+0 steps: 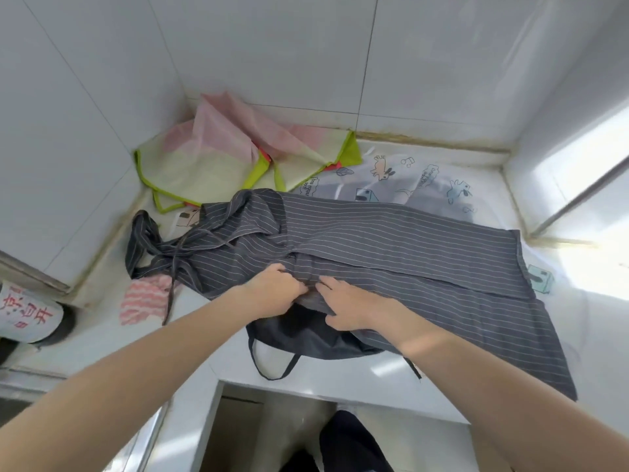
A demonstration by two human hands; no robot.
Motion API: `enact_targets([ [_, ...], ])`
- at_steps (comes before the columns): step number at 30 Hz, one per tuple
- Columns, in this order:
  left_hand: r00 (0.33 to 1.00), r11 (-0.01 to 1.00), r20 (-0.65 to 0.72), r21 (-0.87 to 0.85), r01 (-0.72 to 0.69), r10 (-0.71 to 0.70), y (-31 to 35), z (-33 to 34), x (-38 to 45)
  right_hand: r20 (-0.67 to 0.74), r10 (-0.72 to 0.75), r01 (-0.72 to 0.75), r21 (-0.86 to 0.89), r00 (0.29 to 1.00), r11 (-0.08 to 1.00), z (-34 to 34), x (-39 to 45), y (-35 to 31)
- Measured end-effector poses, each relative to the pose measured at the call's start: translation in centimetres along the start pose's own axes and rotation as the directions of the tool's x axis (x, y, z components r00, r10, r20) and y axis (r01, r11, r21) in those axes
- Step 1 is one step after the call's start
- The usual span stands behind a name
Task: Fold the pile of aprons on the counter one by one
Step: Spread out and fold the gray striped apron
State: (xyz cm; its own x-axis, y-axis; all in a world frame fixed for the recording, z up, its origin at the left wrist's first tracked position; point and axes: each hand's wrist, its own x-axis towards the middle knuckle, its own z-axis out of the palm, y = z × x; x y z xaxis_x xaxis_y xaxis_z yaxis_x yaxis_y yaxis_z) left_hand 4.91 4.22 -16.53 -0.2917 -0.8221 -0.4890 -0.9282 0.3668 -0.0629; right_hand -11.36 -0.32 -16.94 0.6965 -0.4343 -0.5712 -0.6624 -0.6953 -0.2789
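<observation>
Far left: round container w/ red characters at the counter's edge, not in play. Next right, pink-striped cloth on the counter, partly under the striped apron's strap end. Back corner: pink/green apron crumpled vs the tiled wall, unfolded. Beside it, a translucent cartoon-print apron lying flat, mostly covered by the striped one.

Ctr: grey pinstripe apron spread lengthwise across the counter, bib + straps bunched at left end, hem at right hanging over the front edge. Far long edge already looks turned in toward the middle, so step in hand reads as the lengthwise fold on apron #1.

Left hand: fingers curled, pinching a bunch of fabric at the mid seam. Right hand: touching the left, fingers fairly straight, spread, pressing flat on the cloth. A plain dark apron sits under both hands, loop dangling over the counter front.

Next move, prob: tuck the loose straps in, pull the near edge over to meet the far fold, smooth, then fold end-to-end. Needs the left-end bunching flattened first, else lumpy. Risk: dragging the dark apron underneath along w/ it.
</observation>
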Motion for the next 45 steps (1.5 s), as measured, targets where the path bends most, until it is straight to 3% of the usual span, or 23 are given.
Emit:
enact_targets([
  [4, 0.992, 0.971, 0.117, -0.229, 0.063, -0.037, -1.8, -3.1, 0.0, -0.073, 0.151, -0.144, 0.085, 0.986, 0.986, -0.2, -2.1, 2.4],
  [10, 0.955, 0.971, 0.279, -0.178, 0.158, -0.104, -2.8, -7.8, -0.1, 0.013, 0.367, -0.367, -0.027, 0.93, 0.93, -3.0, -7.9, 7.9],
  [14, 0.861, 0.978, 0.495, -0.092, 0.185, -0.116, -3.0, -7.8, -0.3, 0.156, 0.44, -0.431, -0.085, 0.885, 0.898, -3.6, -10.8, 11.4],
  [16, 0.822, 0.955, 0.558, -0.164, 0.248, -0.117, -3.4, -8.5, -0.3, 0.25, 0.437, -0.44, -0.048, 0.864, 0.897, -4.9, -11.3, 12.3],
  [18, 0.796, 0.894, 0.594, -0.283, 0.347, -0.12, -4.9, -9.8, 0.1, 0.324, 0.424, -0.475, 0.094, 0.846, 0.875, -6.7, -11.5, 12.9],
  [20, 0.819, 0.852, 0.561, -0.363, 0.377, -0.123, -6.7, -11.1, 0.9, 0.334, 0.443, -0.509, 0.143, 0.832, 0.849, -8.6, -11.3, 14.2],
  [23, 0.924, 0.869, 0.288, -0.352, 0.347, -0.253, -9.0, -12.1, 3.6, 0.018, 0.524, -0.523, 0.09, 0.852, 0.848, -10.4, -9.2, 17.6],
  [26, 0.908, 0.855, 0.047, -0.32, 0.408, -0.416, -9.4, -10.7, 6.5, -0.163, 0.57, -0.554, 0.137, 0.805, 0.821, -9.6, -6.4, 20.2],
  [32, 0.845, 0.842, -0.07, -0.169, 0.513, -0.529, -9.8, -7.4, 12.5, -0.15, 0.592, -0.574, 0.149, 0.792, 0.805, -6.6, -0.9, 23.5],
  [37, 0.83, 0.828, 0.034, -0.066, 0.557, -0.556, -10.3, -6.1, 15.5, -0.044, 0.582, -0.572, 0.136, 0.812, 0.809, -6.7, 0.4, 25.9],
  [39, 0.86, 0.858, 0.036, -0.063, 0.51, -0.508, -10.0, -6.2, 16.3, -0.002, 0.57, -0.564, 0.138, 0.822, 0.814, -7.3, 0.6, 26.6],
  [41, 0.927, 0.909, 0.028, -0.186, 0.373, -0.374, -9.5, -6.5, 17.4, 0.022, 0.54, -0.536, 0.154, 0.842, 0.83, -7.8, 0.8, 26.9],
  [45, 0.989, 0.943, 0.052, -0.299, 0.147, -0.138, -8.2, -6.6, 19.3, -0.042, 0.325, -0.313, 0.178, 0.945, 0.933, -8.5, 2.1, 25.5],
])
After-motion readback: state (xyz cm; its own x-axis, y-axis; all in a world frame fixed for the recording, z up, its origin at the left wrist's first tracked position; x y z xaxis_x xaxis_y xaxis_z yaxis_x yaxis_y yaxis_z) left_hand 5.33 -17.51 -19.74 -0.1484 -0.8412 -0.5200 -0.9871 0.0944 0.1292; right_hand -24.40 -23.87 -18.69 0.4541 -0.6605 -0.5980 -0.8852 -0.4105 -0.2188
